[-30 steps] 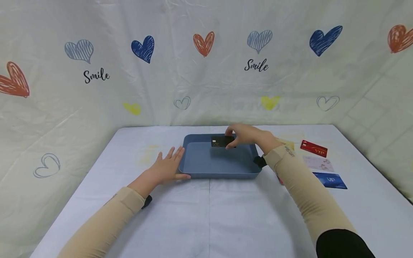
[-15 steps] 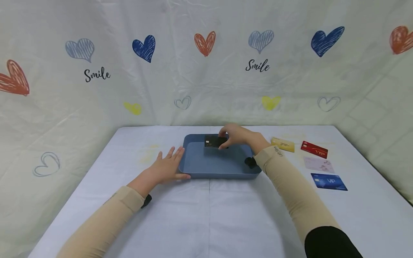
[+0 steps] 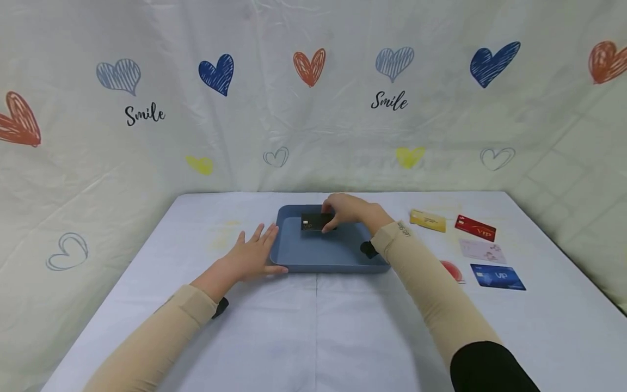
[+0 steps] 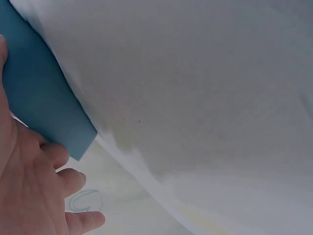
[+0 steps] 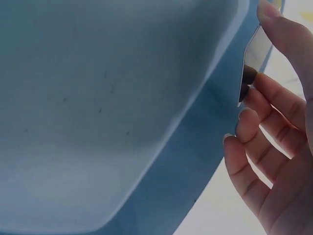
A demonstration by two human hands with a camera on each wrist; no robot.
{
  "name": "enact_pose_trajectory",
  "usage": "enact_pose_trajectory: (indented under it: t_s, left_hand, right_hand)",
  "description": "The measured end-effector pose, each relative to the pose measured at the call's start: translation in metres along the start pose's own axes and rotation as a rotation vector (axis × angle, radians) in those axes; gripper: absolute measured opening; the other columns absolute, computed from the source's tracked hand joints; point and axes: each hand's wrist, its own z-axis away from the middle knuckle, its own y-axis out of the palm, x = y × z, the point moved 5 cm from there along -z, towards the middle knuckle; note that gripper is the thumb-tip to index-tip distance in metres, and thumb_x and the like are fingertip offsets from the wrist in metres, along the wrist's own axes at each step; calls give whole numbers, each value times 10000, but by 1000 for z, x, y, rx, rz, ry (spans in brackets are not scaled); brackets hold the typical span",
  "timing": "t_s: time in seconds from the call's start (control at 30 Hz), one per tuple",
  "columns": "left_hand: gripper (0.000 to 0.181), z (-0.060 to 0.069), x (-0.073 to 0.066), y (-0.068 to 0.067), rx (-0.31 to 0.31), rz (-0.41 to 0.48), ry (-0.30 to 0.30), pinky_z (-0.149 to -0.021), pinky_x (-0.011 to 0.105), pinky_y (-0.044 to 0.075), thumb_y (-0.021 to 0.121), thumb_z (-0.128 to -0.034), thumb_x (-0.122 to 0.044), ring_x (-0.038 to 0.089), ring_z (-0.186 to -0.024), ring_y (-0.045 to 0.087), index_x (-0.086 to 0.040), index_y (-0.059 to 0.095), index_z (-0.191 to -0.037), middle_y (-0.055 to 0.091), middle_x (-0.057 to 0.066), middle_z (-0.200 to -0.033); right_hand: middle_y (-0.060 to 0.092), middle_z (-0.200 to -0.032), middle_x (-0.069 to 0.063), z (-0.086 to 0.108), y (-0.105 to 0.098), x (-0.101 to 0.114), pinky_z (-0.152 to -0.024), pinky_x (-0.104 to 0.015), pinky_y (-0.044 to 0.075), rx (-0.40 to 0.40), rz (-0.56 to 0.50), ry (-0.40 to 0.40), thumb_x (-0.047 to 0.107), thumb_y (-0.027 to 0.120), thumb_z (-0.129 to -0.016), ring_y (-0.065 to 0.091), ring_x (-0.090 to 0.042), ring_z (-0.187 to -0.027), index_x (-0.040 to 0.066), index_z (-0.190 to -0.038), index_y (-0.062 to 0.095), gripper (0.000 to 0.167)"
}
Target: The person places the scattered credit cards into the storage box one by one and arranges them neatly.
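The white-covered table (image 3: 274,326) stretches out beneath both hands. Between them sits a blue tray (image 3: 333,269), reaching from the left hand's fingertips to under the right wrist. The left hand (image 3: 252,256) lies with fingers spread and straight against the tray's near-left corner, thumb along the front, gripping nothing; I take it to be steadying. The right hand (image 3: 345,209) is over the tray's far part, thumb and fingers pinching the black card (image 3: 312,221) by its right end. That's the only card I see within the rim; whether it touches the tray, I can't tell. The step looks like placing it, and the next move calls for lowering it flat before loosening the pinch. Beyond the right hand, to its right, lie gold (image 3: 428,220), red (image 3: 475,227), pale pink (image 3: 483,251) and blue cards (image 3: 498,276); another card (image 3: 453,271) peeks past the right sleeve (image 3: 431,294).
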Motion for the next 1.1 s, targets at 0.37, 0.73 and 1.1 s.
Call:
enact_pose_trajectory:
  t_s: [0.37, 0.73, 1.1]
  left_hand:
    - [1121, -2, 1, 0, 11, 7, -7, -1170, 697, 96, 560, -924, -728, 379, -1560, 40, -7, 82, -1637, 96, 145, -1706]
    - [1126, -3, 2, 2, 11, -16, -6, -1170, 693, 113, 535, -922, -749, 376, -1560, 41, -16, 71, -1640, 80, 130, -1708]
    - [1119, -4, 3, 2, 9, -14, -9, -1160, 708, 125, 550, -917, -746, 383, -1558, 52, -22, 99, -1641, 102, 125, -1708]
  right_hand:
    - [645, -1271, -103, -18, 9, 12, -1012, -410, 482, 38, 77, 25, 387, 843, -865, 604, -263, -1182, 42, -1282, 675, 566]
    - [642, -1264, -101, -28, 23, 18, -981, -405, 500, 50, 71, 27, 385, 842, -866, 609, -251, -1146, 42, -1306, 670, 583]
    - [657, -1244, -84, -35, 28, 24, -927, -402, 522, 23, 95, 67, 387, 833, -875, 629, -228, -1080, 55, -1312, 678, 570]
